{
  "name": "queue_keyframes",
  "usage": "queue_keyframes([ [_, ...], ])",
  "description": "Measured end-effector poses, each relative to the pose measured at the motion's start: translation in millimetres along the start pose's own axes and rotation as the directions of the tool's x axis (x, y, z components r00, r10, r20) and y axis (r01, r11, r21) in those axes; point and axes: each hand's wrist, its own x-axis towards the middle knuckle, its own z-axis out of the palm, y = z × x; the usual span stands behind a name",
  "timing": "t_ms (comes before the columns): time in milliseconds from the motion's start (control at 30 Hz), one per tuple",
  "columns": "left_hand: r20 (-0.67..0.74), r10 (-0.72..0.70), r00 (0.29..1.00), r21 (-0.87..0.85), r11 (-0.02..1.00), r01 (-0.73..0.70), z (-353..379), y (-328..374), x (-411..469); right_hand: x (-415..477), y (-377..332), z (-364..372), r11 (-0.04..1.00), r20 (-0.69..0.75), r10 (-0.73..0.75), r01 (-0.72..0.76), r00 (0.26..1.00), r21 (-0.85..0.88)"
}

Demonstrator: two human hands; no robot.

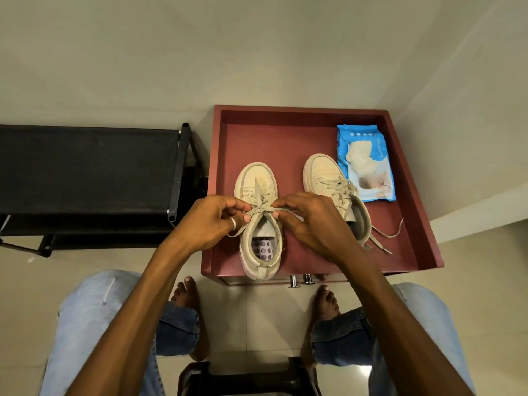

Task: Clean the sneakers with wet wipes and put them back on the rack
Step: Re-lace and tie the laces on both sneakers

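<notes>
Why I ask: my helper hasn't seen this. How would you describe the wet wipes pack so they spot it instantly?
Find the dark red cabinet top, right of the black shoe rack. In its far right corner, beside the untied sneaker, lies the wet wipes pack: flat and blue, a wipe poking out.

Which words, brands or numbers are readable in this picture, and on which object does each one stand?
Wet wipes pack: white print at its top and right edge, too small and blurred to read.
Nearer sneaker, other sneaker: no word or logo is readable.
</notes>
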Motion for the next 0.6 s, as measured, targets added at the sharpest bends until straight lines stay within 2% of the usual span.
queue_keyframes([
  [200, -0.075, 0.162, 0.984, 0.278, 0.951, -0.135, 5, 3, -1, 1, -3, 1, 1.0, -0.037, 0.014, -0.014, 0.999, -0.007],
  [433, 0.095, 0.067, 0.993, -0.042, 0.997, -0.064, -7, -1, -3, 1, -6, -1, 1.0, -0.07, 0.024, -0.024, 0.997, 0.01],
  [533, 0.105, 0.064, 0.992, -0.074, 0.996, -0.057, -8, 1, -3, 0, -8, -1, 1.0, -0.089, 0.015, -0.015, 0.996, 0.003],
  [600, 0.083, 0.068, 0.994, -0.006, 0.998, -0.067, -9, 1, -2, 0, -8, -1, 1.0, -0.109, 0.005, -0.006, 0.994, -0.011],
])
